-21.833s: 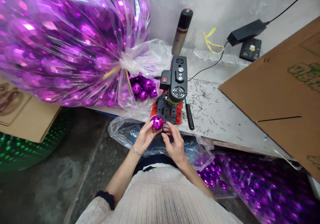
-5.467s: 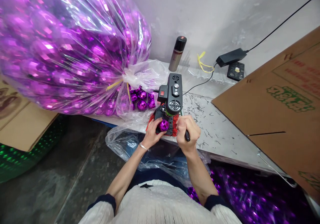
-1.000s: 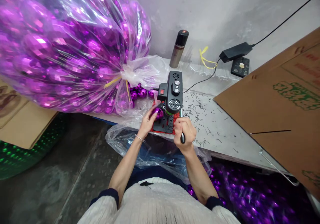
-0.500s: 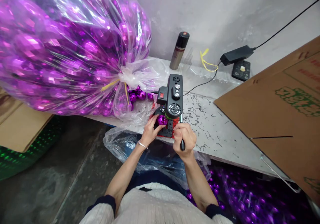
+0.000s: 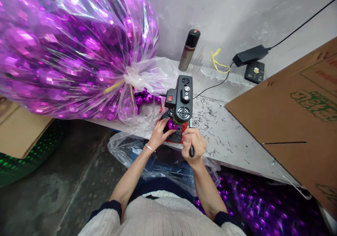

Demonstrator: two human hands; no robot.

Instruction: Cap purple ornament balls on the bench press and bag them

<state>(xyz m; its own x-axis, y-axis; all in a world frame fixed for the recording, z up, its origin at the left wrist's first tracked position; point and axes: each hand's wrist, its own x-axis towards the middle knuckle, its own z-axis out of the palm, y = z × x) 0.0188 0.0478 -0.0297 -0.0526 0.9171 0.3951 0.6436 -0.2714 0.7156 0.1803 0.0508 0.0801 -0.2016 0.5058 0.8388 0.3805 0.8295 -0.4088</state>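
One ball (image 5: 172,124) sits at the press (image 5: 183,99), pinched by the left hand (image 5: 158,134), while the right hand (image 5: 195,145) grips the lever (image 5: 192,152); this ball seems unfinished, with loose balls (image 5: 148,98) near the bag (image 5: 79,53) likely left.

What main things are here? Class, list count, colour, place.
bench: one, pale, centre
machine: one, black, on bench
lever: one, black-gripped, on machine
mat: one, red, under machine
front ball: one, purple, at machine
loose balls: several, purple, by machine
scraps: many, dark, on bench
tied bag: one, clear, left
bottle: one, black-grey, behind machine
ribbon: one, yellow, back
adapter: one, black, back
cardboard: two pieces, brown, far sides
loose plastic: one, clear, front
lower balls: many, purple, lower right
shiny heap: one, green, lower left
left hand: one, braceleted, on front ball
right hand: one, bare, on lever
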